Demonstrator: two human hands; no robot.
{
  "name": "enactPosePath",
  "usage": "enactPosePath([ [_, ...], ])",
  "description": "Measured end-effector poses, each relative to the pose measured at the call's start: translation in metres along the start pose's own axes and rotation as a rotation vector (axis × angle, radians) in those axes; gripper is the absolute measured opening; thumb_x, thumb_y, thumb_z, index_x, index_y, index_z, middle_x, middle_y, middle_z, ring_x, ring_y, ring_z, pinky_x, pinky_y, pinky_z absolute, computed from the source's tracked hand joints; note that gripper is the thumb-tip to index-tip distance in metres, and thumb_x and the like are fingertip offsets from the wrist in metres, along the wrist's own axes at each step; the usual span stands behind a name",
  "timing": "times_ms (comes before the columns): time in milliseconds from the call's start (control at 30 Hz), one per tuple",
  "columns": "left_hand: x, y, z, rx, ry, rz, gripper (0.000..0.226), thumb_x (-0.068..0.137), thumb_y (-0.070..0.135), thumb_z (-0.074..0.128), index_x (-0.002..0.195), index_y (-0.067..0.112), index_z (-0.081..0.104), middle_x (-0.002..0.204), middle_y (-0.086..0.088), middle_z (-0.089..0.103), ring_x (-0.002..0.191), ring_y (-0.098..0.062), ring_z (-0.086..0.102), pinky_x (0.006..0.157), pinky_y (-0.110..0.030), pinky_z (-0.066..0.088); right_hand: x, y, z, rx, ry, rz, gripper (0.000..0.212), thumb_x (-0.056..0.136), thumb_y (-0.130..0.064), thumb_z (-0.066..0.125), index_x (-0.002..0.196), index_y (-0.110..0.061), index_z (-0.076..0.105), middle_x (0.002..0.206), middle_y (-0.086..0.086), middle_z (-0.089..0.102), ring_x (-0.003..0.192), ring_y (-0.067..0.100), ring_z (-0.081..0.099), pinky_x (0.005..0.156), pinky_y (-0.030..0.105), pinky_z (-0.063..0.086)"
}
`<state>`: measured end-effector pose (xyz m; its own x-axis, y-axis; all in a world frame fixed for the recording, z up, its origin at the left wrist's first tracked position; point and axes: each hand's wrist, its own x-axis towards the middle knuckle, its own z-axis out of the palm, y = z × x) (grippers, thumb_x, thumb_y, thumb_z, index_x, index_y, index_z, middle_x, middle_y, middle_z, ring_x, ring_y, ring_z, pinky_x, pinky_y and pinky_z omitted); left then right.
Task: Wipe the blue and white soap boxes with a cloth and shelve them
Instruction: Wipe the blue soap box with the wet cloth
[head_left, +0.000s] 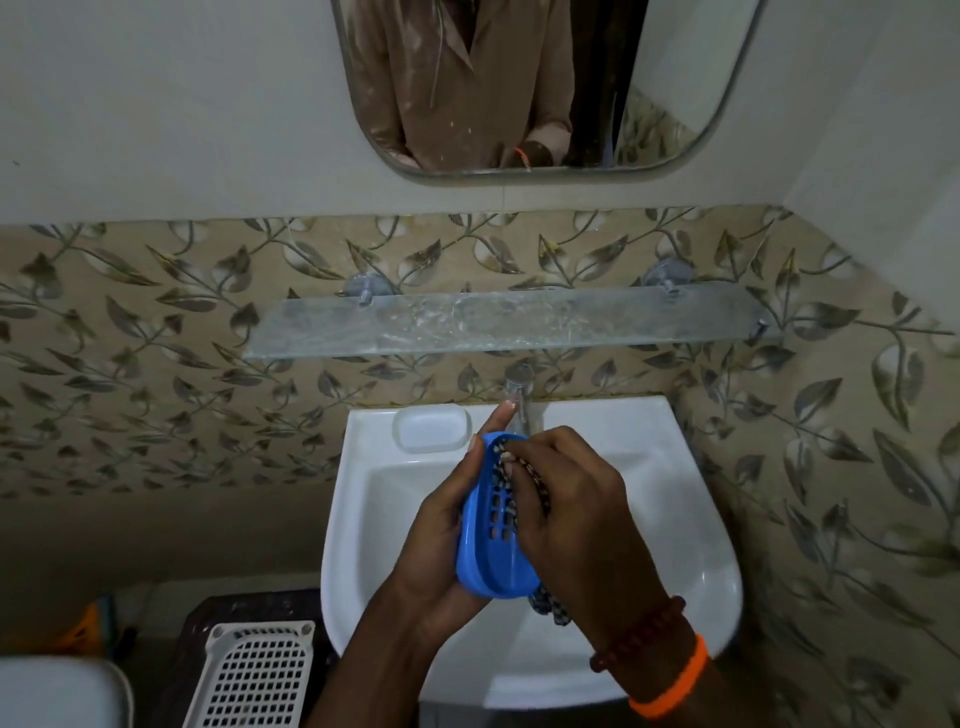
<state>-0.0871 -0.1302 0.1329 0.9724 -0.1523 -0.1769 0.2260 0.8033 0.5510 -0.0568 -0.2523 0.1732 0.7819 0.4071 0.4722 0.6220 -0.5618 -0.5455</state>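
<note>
My left hand (434, 540) cradles the blue soap box (493, 561) from below and the left, over the white sink (691, 519). Its slotted inside faces up. My right hand (566, 499) presses a black-and-white checked cloth (506, 462) into the box; the cloth's tail (550, 608) hangs below the box. The white soap box (431, 427) lies on the sink's back rim, left of the tap (519, 395). Above the sink runs an empty glass shelf (509, 322).
A mirror (519, 88) hangs over the shelf and reflects a person's brown clothing. Leaf-patterned tiles cover both walls. At lower left are a white perforated basket (254, 675) on a dark stool and part of a white fixture (57, 691).
</note>
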Motion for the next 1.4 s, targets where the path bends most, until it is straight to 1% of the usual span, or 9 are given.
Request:
enactPosePath([
  [133, 0.003, 0.001, -0.004, 0.034, 0.053, 0.05, 0.05, 0.098, 0.043, 0.055, 0.148, 0.035, 0.054, 0.15, -0.018, 0.057, 0.135, -0.034, 0.058, 0.108, -0.045, 0.05, -0.01, -0.003, 0.006, 0.077, -0.059, 0.046, 0.01, 0.094, -0.007, 0.063, 0.099, -0.008, 0.072, 0.093, 0.001, 0.067, 0.082, 0.002, 0.063, 0.081, 0.004, 0.05],
  [333, 0.003, -0.001, -0.006, -0.01, 0.003, 0.004, 0.065, 0.093, 0.041, 0.072, 0.152, 0.025, 0.049, 0.156, -0.024, 0.049, 0.148, -0.034, 0.044, 0.12, -0.048, 0.036, -0.022, -0.001, -0.003, 0.123, -0.155, 0.058, 0.01, 0.088, -0.007, 0.073, 0.096, -0.012, 0.073, 0.089, -0.001, 0.071, 0.077, -0.001, 0.063, 0.077, -0.004, 0.045],
  [500, 0.006, 0.002, -0.006, 0.014, -0.009, 0.05, 0.068, 0.086, 0.044, 0.079, 0.147, 0.026, 0.056, 0.139, -0.019, 0.062, 0.117, -0.029, 0.068, 0.094, -0.039, 0.06, -0.003, -0.003, 0.006, 0.036, -0.029, 0.056, 0.01, 0.091, -0.008, 0.069, 0.1, -0.008, 0.074, 0.091, 0.002, 0.07, 0.084, 0.008, 0.066, 0.085, 0.013, 0.055],
  [633, 0.008, 0.012, -0.006, 0.047, -0.015, 0.078, 0.066, 0.087, 0.043, 0.079, 0.146, 0.027, 0.056, 0.143, -0.02, 0.062, 0.119, -0.031, 0.069, 0.092, -0.04, 0.061, 0.006, -0.007, 0.011, 0.095, 0.064, 0.115, 0.007, 0.089, -0.008, 0.072, 0.096, -0.01, 0.074, 0.088, 0.002, 0.073, 0.084, 0.007, 0.068, 0.09, -0.003, 0.042],
  [767, 0.011, 0.01, -0.006, 0.137, 0.078, 0.154, 0.052, 0.093, 0.043, 0.065, 0.142, 0.028, 0.061, 0.145, -0.019, 0.062, 0.135, -0.035, 0.059, 0.1, -0.042, 0.058, 0.004, -0.008, 0.014, 0.126, 0.17, 0.251, 0.006, 0.083, -0.006, 0.077, 0.088, -0.009, 0.075, 0.081, 0.001, 0.076, 0.075, 0.008, 0.07, 0.078, 0.017, 0.059],
  [867, 0.013, 0.005, -0.002, 0.212, 0.117, 0.216, 0.045, 0.099, 0.042, 0.054, 0.141, 0.03, 0.06, 0.144, -0.014, 0.064, 0.135, -0.033, 0.059, 0.099, -0.038, 0.058, 0.003, -0.008, 0.016, 0.115, 0.161, 0.296, 0.009, 0.086, -0.005, 0.073, 0.095, -0.007, 0.075, 0.089, 0.003, 0.077, 0.084, 0.012, 0.072, 0.083, 0.031, 0.061],
  [1000, 0.011, 0.008, -0.001, 0.19, 0.114, 0.2, 0.054, 0.095, 0.048, 0.065, 0.145, 0.031, 0.057, 0.147, -0.017, 0.061, 0.137, -0.034, 0.057, 0.101, -0.038, 0.056, 0.003, -0.011, 0.009, 0.179, 0.045, 0.041, 0.011, 0.09, -0.001, 0.066, 0.093, -0.01, 0.071, 0.089, -0.001, 0.068, 0.083, -0.001, 0.06, 0.082, 0.005, 0.048],
  [1133, 0.007, 0.01, -0.005, 0.155, 0.094, 0.162, 0.059, 0.092, 0.051, 0.067, 0.146, 0.032, 0.056, 0.145, -0.018, 0.062, 0.136, -0.033, 0.058, 0.097, -0.037, 0.058, 0.001, 0.002, 0.005, 0.155, -0.134, -0.093, 0.011, 0.095, -0.003, 0.062, 0.099, -0.008, 0.071, 0.095, 0.002, 0.066, 0.087, 0.007, 0.063, 0.084, 0.018, 0.053],
  [1400, 0.005, 0.009, 0.0, 0.349, 0.132, 0.234, 0.054, 0.09, 0.05, 0.062, 0.143, 0.037, 0.059, 0.133, -0.015, 0.07, 0.12, -0.032, 0.069, 0.092, -0.039, 0.061, 0.017, -0.002, 0.021, 0.076, 0.175, 0.258, 0.009, 0.085, -0.015, 0.077, 0.079, -0.009, 0.074, 0.073, -0.001, 0.075, 0.066, 0.006, 0.07, 0.067, -0.002, 0.045],
])
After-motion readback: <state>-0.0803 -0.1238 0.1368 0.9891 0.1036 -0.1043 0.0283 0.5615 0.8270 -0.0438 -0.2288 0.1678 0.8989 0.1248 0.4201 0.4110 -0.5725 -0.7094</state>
